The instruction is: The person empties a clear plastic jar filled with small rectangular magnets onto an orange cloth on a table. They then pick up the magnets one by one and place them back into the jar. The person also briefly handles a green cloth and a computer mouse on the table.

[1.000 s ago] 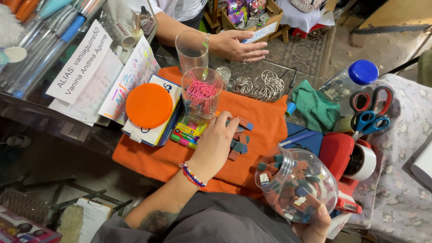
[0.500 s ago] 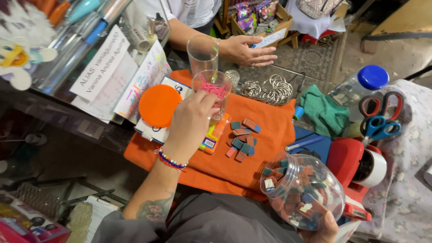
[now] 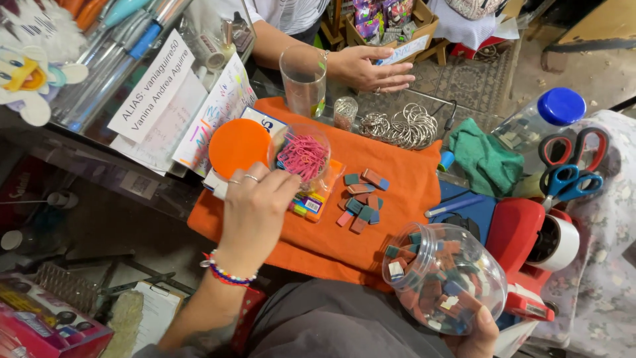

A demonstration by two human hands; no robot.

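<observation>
My left hand [image 3: 255, 209] reaches over an orange cloth [image 3: 404, 179]. Its fingertips rest between a round orange lid [image 3: 238, 146] and a clear cup of pink paper clips [image 3: 303, 156], touching both, with nothing held that I can see. Several small blue-and-red erasers [image 3: 363, 197] lie loose on the cloth to the right of the cup. My right hand [image 3: 474, 331], mostly hidden, grips from below a clear round jar [image 3: 440, 278] full of the same erasers, tilted with its mouth toward the cloth.
Another person's hand [image 3: 371, 66] rests at the far edge beside an empty glass [image 3: 303, 79], a small jar [image 3: 344, 113] and a heap of metal key rings [image 3: 401, 126]. Right: green cloth [image 3: 487, 159], scissors [image 3: 570, 166], red tape dispenser [image 3: 530, 245], blue-capped bottle [image 3: 550, 113]. Left: pens and paper cards.
My left hand left the loose erasers, went up to the paper-clip cup, and now sits lower left, against the orange lid. The jar stays held in my right hand.
</observation>
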